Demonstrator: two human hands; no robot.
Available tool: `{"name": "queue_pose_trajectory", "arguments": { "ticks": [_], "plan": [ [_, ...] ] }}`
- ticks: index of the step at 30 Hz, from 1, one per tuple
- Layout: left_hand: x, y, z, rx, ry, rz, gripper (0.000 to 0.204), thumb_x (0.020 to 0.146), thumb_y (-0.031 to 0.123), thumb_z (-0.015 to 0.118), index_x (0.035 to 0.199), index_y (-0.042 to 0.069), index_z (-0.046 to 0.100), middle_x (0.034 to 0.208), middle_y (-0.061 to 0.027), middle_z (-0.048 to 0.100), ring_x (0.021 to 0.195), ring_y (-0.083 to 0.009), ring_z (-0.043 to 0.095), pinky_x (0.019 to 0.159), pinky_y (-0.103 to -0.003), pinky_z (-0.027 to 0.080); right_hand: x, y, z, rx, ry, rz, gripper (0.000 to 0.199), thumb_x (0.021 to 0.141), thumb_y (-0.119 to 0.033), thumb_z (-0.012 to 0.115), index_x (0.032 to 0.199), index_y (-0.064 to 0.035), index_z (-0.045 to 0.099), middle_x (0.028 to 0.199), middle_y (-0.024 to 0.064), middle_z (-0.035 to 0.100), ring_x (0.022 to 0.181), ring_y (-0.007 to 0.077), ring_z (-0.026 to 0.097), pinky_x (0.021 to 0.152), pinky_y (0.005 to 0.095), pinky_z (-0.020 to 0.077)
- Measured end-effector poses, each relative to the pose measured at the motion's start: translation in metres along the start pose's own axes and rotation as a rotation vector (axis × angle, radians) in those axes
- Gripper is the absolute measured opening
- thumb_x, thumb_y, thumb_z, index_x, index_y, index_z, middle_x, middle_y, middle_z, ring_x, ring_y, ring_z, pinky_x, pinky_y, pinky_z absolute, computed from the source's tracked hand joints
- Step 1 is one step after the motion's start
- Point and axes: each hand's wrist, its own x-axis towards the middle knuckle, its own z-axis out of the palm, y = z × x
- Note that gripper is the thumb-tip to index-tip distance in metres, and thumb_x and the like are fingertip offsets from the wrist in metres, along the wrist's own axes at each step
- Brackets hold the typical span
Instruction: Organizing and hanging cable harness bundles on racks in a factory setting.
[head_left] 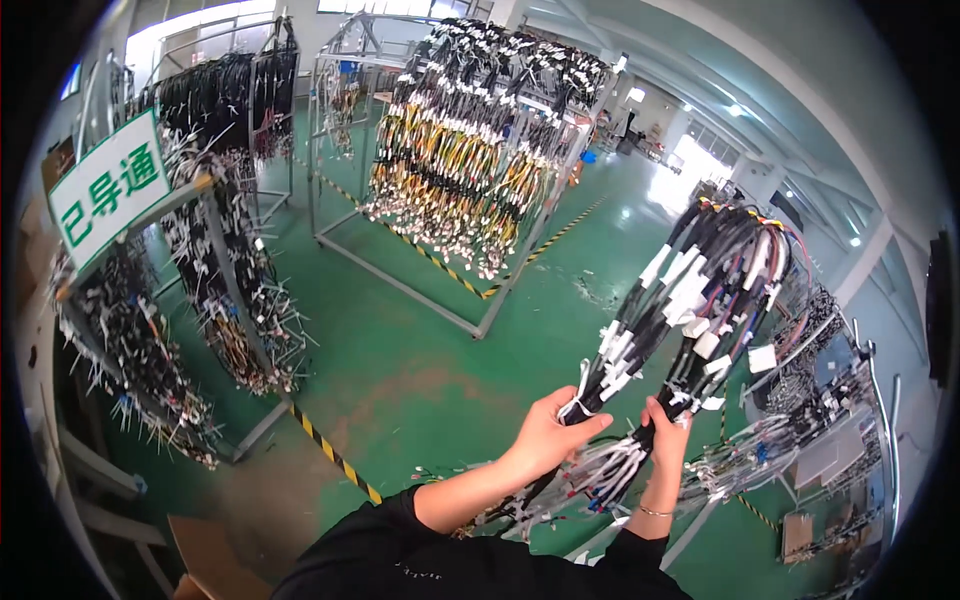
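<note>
Wire-harness bundle [690,300]: held above green floor [420,380], arched end up, near metal rack [885,430] at right; whether anything else supports arch, cannot tell. Best handled with both sides level, weight shared, dangling connectors [706,345] kept from snagging. Left hand [553,428] wrapped round one side, right hand [668,432] round other; each grip snug, little gap, some fingers hidden.

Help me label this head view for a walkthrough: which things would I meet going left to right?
White sign, near stretch of striped floor tape, left hand, right hand, small brown cardboard piece. The cable bundle in both hands overlaps them, so it is left out.
</note>
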Motion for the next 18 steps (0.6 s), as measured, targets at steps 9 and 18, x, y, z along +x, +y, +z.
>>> {"name": "queue_pose_trajectory", "arguments": {
  "ticks": [9, 18],
  "plan": [
    [0.1, -0.025, -0.042, 0.044, -0.167, -0.017, 0.029, 0.085, 0.027, 0.074, 0.098, 0.004, 0.06, 0.06, 0.005, 0.052, 0.044, -0.0033, 0.041, 0.039, -0.022, 0.032, 0.048, 0.038, 0.006, -0.09, 0.163, -0.042, 0.012, 0.086, -0.007, 0.065, 0.083, -0.0049, 0.054, 0.062, 0.0, 0.052, 0.054, 0.0098, 0.048, 0.052, 0.0244, 0.0361],
    [0.228, -0.039, -0.054, 0.178, -0.105, -0.039, 0.031, 0.085, 0.026, 0.074, 0.103, 0.005, 0.06, 0.063, 0.0052, 0.052, 0.046, -0.0032, 0.042, 0.04, -0.022, 0.032, 0.177, 0.097, -0.007, -0.092, 0.125, -0.002, 0.016, 0.082, 0.002, 0.067, 0.082, -0.0036, 0.053, 0.061, 0.0013, 0.053, 0.053, 0.0111, 0.05, 0.05, 0.0256, 0.0381]
  ]
}}
